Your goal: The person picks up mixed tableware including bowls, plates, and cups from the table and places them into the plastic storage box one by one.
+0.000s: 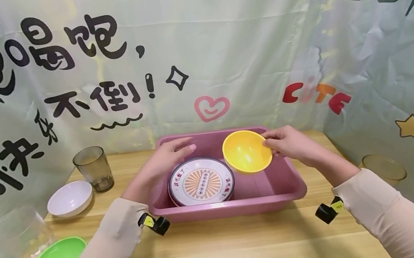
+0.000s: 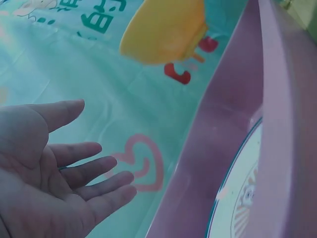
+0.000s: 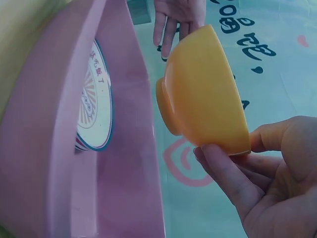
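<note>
i see right hand (image 1: 289, 142) pinching yellow bowl (image 1: 247, 152) by its rim; bowl lies left of those fingers, toward left hand (image 1: 166, 157), whose wide fingers hold nothing.

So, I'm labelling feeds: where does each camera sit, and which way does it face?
Head: worn on the head, facing forward and down at the pink tub, plate and yellow bowl; left hand, right hand and sleeves show.
Left wrist: on that wrist, looking past the left hand toward printed cloth and the tub; only that hand shows.
Right wrist: on that wrist, facing the right hand pinching the bowl; the left hand shows beyond.
Shared: both wrist views show bowl, tub, plate.
</note>
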Motion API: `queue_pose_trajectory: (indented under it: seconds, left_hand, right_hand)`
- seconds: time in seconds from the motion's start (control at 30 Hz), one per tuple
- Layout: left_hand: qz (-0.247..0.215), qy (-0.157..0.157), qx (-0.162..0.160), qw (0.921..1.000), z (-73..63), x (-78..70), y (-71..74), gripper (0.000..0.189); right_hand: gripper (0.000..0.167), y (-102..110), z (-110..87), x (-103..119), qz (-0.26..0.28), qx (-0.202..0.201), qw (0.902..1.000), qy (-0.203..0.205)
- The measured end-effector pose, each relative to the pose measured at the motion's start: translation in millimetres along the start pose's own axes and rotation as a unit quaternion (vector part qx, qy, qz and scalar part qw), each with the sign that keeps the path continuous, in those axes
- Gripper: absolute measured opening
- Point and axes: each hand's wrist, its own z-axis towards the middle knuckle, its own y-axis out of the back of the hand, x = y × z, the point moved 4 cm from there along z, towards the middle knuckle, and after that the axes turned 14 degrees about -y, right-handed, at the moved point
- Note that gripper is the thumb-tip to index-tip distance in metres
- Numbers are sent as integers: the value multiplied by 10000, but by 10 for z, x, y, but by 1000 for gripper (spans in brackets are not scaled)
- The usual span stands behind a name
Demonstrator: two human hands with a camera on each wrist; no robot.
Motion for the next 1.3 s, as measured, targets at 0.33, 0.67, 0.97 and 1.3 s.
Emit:
queue_pose_trajectory:
  seconds: [0.33,0.67,0.97,1.3]
  left_hand:
    - [-1517,207,-61,9882,267,-73,-233,59]
    - [-1690,351,-182,9848,526,-40,-417,56]
    - [-2248,448,-440,9724,726,42,-584,53]
    - [-2589,792,-674,9603,913,202,-712,45]
  right_hand:
    - [36,41,201,32,408,-142,9984,-370]
    - [38,49,371,35,684,-313,9957,-546]
    - [41,42,504,7,1005,-397,9915,-720]
    - [36,-9,692,-148,1334,-513,9857,-892]
